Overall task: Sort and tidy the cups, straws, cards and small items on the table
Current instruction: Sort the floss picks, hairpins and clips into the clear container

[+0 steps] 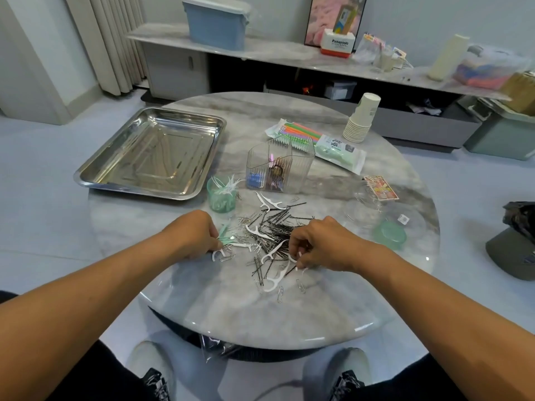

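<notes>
Picks (pixel 270 257) lie tangled among pins (pixel 278 224) near the cup (pixel 221 198); both hands, left (pixel 192 234) and right (pixel 318 244), pinch picks — better to lift each clear singly.

The word "Panasonic" is printed on a small white and red box (pixel 337 44) on the shelf (pixel 260 50); other labels are not readable.

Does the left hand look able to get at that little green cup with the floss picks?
Probably yes. The green cup stands just beyond the left hand, with bare table between them, though the hand is already pinching floss picks.
</notes>
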Available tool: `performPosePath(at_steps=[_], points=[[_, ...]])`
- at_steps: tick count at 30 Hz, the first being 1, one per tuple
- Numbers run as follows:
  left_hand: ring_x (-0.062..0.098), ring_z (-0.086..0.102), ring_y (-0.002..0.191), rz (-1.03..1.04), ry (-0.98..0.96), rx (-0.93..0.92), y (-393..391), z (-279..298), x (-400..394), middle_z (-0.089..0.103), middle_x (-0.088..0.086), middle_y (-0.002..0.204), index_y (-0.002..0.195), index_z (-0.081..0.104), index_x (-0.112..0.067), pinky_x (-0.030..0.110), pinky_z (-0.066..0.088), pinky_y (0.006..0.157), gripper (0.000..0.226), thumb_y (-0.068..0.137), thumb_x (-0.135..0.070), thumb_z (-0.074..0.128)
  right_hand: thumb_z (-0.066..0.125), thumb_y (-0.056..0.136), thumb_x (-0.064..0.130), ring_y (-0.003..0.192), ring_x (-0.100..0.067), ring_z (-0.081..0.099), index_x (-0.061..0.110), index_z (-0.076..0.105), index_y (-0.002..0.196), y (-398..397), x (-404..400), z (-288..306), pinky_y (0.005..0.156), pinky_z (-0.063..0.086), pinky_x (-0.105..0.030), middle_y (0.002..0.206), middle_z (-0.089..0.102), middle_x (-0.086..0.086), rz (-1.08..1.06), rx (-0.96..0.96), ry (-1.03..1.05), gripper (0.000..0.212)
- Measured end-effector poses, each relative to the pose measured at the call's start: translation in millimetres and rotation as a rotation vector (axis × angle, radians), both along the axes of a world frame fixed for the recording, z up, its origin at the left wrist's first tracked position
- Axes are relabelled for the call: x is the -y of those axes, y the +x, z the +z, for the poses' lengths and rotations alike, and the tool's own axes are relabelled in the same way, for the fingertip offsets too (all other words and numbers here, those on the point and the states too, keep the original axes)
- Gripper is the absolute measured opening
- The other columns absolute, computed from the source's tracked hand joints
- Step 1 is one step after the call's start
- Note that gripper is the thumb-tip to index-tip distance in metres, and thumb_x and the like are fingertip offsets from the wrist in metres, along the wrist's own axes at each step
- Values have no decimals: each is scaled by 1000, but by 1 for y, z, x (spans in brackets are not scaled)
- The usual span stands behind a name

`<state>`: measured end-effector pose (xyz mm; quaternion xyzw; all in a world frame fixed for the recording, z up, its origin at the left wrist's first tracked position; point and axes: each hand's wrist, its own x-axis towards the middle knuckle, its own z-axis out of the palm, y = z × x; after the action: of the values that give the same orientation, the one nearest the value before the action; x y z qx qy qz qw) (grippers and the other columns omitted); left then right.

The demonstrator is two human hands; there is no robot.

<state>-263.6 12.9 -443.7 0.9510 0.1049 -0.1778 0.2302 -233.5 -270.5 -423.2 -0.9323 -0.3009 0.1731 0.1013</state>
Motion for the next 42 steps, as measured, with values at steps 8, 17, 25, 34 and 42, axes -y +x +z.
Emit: performPosePath(at_steps=[8, 17, 25, 34, 42], points=[[18, 66, 64, 40, -137, 106, 7, 11, -4, 72, -3, 71, 79, 68, -22, 27, 49, 60, 19, 78, -26, 86, 82, 78, 46, 88, -7, 49, 34, 71, 92, 14, 2, -2, 80, 29, -31, 90, 69, 15, 123, 140, -176, 21], [16, 72, 68, 184, -752, -66, 6, 31, 13, 69, 16, 87, 102, 63, 1, 30, 63, 64, 9, 98, -7, 63, 77, 88, 33, 84, -5, 61, 31, 66, 87, 21, 11, 19, 77, 35, -26, 82, 68, 15, -83, -15, 48, 11], [24, 69, 75, 63, -854, -311, -5, 25, 58, 70, 21, 96, 108, 49, -7, 31, 63, 66, 13, 102, 4, 48, 83, 82, 20, 79, -2, 64, 32, 78, 107, 15, 17, 18, 74, 50, -21, 83, 71, 15, -58, -165, 68, 29], [22, 65, 72, -75, -744, -299, -3, 14, 72, 70, 19, 91, 108, 54, -9, 32, 56, 69, 37, 83, -4, 80, 85, 76, 36, 84, -10, 59, 24, 73, 95, 14, 25, -1, 75, 36, -27, 87, 69, 10, 53, 12, -155, 25], [9, 55, 79, -251, -182, -72, -8, 2, 91, 59, -8, 93, 100, 48, -27, 28, 40, 59, 54, 70, -43, 90, 81, 82, 34, 83, -13, 59, 23, 64, 88, 17, 29, 1, 73, 32, -26, 83, 66, 9, 15, 48, -78, 21]])
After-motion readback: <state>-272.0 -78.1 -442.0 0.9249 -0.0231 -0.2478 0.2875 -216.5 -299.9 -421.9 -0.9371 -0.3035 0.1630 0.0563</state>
